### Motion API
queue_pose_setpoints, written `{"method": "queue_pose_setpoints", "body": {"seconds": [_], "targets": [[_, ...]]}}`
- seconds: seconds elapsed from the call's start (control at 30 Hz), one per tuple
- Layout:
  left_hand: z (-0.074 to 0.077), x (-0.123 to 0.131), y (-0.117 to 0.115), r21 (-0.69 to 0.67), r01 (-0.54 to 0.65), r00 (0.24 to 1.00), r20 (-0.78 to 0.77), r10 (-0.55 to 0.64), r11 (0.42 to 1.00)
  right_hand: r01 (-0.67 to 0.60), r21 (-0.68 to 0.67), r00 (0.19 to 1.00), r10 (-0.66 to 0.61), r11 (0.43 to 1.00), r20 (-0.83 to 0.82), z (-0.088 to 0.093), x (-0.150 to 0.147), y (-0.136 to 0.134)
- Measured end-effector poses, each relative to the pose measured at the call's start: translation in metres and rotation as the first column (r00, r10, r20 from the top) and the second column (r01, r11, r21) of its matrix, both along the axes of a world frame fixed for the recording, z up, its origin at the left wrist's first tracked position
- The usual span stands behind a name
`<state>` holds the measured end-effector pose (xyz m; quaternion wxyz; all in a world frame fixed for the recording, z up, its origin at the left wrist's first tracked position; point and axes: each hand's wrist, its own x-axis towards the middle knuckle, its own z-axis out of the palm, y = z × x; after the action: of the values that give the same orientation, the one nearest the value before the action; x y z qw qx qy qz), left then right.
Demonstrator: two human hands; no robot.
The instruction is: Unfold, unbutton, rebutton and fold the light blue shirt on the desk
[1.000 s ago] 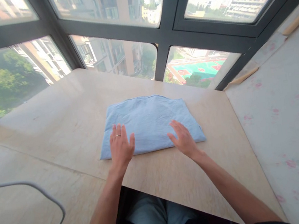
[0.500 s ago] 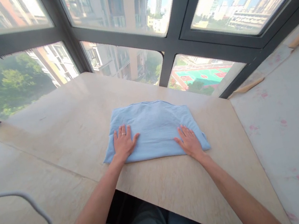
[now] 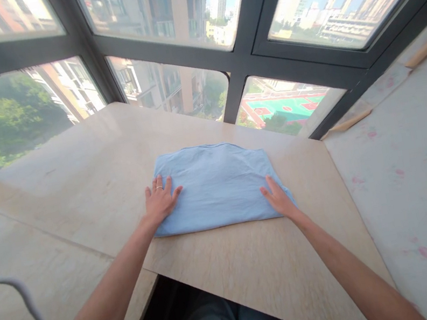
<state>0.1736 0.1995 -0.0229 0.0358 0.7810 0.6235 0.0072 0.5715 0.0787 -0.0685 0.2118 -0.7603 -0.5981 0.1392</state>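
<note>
A folded light-blue cloth point(image 3: 218, 186) lies flat on the pale table, with a few soft wrinkles and a straight near edge. My left hand point(image 3: 160, 200), with a ring on one finger, rests over its left side, fingers spread and thumb pointing inward. At the cloth's right edge is my right hand point(image 3: 279, 198), turned partly on its side. Its thumb and forefinger are apart on the fabric, while the other fingers are mostly hidden behind them. Neither hand grips the cloth.
The marbled table point(image 3: 84, 149) has a seam on the left and a near edge above my legs. A white cable point(image 3: 31, 305) curves at lower left. Dark window frames point(image 3: 175, 57) stand behind, and a flowered wall covering point(image 3: 412, 176) runs along the right.
My left hand has slid left toward the cloth's left edge. My right hand has moved slightly right and turned onto its side. The cloth's left near corner looks tucked in.
</note>
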Motion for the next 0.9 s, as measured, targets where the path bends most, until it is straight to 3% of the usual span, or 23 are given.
{"method": "queue_pose_setpoints", "body": {"seconds": [0.07,0.13,0.27,0.4,0.57,0.67,0.9], "targets": [[0.003,0.007,0.003,0.042,0.022,1.000,0.005,-0.023,0.999,0.104,0.022,0.994,-0.105,0.994,0.040,0.004,-0.010,0.012],[0.007,0.018,0.007,0.083,0.071,0.997,0.013,-0.072,0.994,0.128,0.110,0.983,-0.141,0.986,0.120,0.011,-0.028,0.028],[0.015,0.052,0.028,0.095,0.185,0.981,0.040,-0.189,0.978,-0.071,0.221,0.967,0.012,0.973,0.255,0.026,-0.071,0.071],[0.013,0.078,0.062,0.077,0.232,0.969,0.064,-0.237,0.970,-0.059,0.134,0.955,0.017,0.989,0.295,0.030,-0.087,0.112],[-0.006,0.076,0.091,-0.008,0.248,0.966,0.082,-0.247,0.969,-0.010,-0.041,0.939,0.024,0.999,0.343,0.019,-0.056,0.128],[-0.014,0.068,0.097,0.021,0.262,0.960,0.096,-0.263,0.965,-0.036,-0.077,0.916,0.064,0.996,0.397,0.015,-0.031,0.125],[-0.014,0.055,0.104,0.068,0.286,0.951,0.101,-0.292,0.956,0.090,-0.108,0.918,-0.040,0.990,0.395,0.012,0.018,0.119]]}}
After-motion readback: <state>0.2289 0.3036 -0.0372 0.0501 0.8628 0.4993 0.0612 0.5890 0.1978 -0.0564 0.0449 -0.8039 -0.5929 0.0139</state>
